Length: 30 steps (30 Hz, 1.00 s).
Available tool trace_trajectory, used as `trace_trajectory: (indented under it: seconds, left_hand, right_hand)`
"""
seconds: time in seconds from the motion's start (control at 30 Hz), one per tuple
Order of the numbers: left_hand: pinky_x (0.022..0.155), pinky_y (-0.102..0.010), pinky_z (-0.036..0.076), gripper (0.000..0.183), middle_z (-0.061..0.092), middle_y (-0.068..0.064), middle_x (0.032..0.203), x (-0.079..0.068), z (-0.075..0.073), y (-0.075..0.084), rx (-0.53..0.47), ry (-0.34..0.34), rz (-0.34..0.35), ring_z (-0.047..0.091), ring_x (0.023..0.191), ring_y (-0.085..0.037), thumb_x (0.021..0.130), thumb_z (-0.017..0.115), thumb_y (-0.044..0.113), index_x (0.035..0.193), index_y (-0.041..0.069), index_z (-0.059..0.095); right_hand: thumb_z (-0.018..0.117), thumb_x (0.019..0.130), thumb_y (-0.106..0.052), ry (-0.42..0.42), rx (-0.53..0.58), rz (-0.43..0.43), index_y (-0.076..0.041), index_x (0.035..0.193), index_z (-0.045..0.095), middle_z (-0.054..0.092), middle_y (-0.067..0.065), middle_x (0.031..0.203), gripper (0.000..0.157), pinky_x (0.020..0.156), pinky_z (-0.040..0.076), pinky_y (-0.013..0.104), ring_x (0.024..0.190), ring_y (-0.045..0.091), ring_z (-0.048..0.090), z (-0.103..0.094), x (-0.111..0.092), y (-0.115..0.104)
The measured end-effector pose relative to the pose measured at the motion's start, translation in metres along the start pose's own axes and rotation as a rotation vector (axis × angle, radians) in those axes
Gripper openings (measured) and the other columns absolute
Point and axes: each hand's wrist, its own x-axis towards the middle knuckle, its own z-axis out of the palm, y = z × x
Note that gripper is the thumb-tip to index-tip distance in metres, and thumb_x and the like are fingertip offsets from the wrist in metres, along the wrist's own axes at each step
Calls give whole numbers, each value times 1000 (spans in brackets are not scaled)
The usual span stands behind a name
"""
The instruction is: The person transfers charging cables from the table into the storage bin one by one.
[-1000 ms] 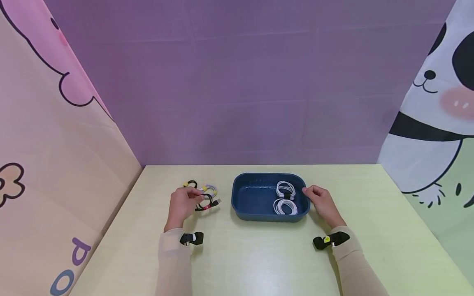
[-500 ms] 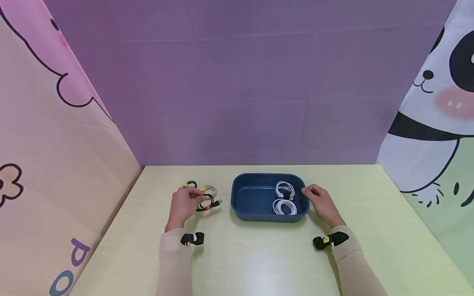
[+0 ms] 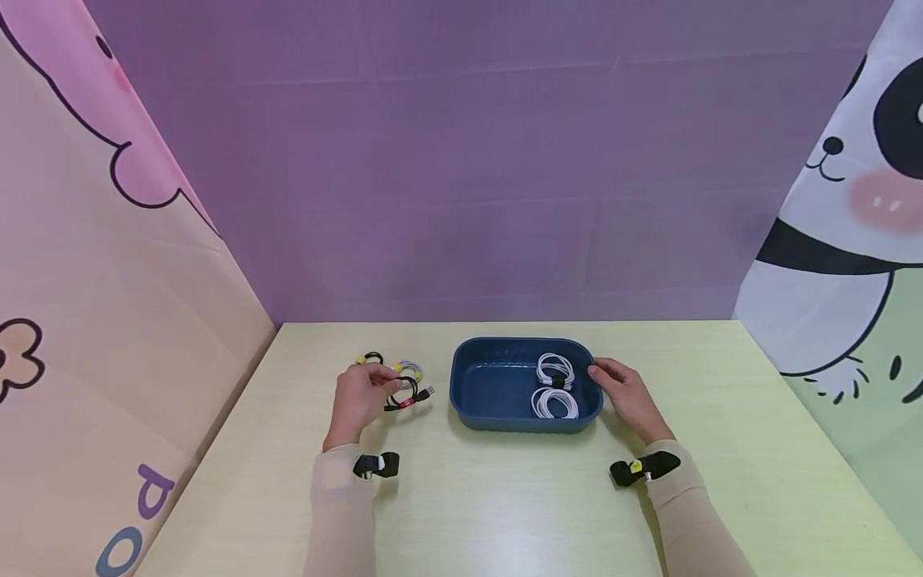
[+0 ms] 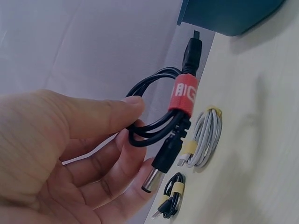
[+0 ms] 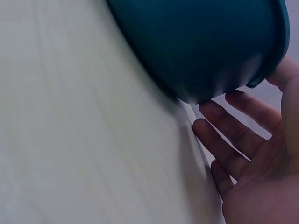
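My left hand [image 3: 360, 399] pinches a coiled black cable [image 4: 154, 135] between thumb and fingers, holding it above the table. A red strap [image 4: 183, 94] binds the coil; a round barrel plug [image 4: 152, 178] sticks out at one end and a USB plug [image 3: 425, 394] at the other. At the right end of the blue plastic box [image 3: 497, 421], my right hand [image 3: 629, 394] grips the rim, thumb over the edge and fingertips against the outer wall. Two white coiled cables, one with a black strap [image 3: 554, 369] and one nearer me [image 3: 555, 404], lie inside the box's right half.
Behind my left hand, a grey-white coiled cable [image 4: 205, 137] with yellow straps lies on the pale table [image 3: 476, 505]. Beside it is a smaller black coiled cable [image 4: 174, 196] with a yellow strap. A purple backdrop [image 3: 461, 176] rises behind the table's far edge.
My left hand has drifted slightly right with the black cable. The right hand stays at the box rim, its fingers shifting a little; the box has barely moved.
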Motion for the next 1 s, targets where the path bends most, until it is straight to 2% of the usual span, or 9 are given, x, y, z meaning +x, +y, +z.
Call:
trace_trajectory:
  seconds: [0.33, 0.7, 1.0]
  left_hand:
    - [64, -27, 47, 5, 75, -11, 86, -1, 6, 5, 10, 38, 33, 65, 73, -18, 88, 78, 8, 90, 4, 78]
    - [63, -28, 47, 4, 74, -10, 83, -2, 12, 18, 11, 43, 45, 64, 70, -17, 88, 78, 9, 89, 5, 78]
    - [64, -29, 50, 6, 76, -12, 86, -1, 11, 20, -31, 60, 49, 68, 73, -20, 88, 78, 9, 92, 5, 78]
  right_hand:
    - [53, 106, -45, -5, 17, 4, -1, 146, 53, 51, 24, 152, 59, 121, 31, 58, 146, 41, 43, -1, 1, 3]
    - [54, 105, -44, 1, 20, 11, -2, 146, 53, 52, 23, 152, 59, 122, 30, 57, 146, 40, 42, -2, -2, -1]
    - [54, 106, -42, -2, 20, 5, 0, 147, 52, 51, 23, 152, 58, 122, 30, 57, 147, 41, 42, -2, -4, -4]
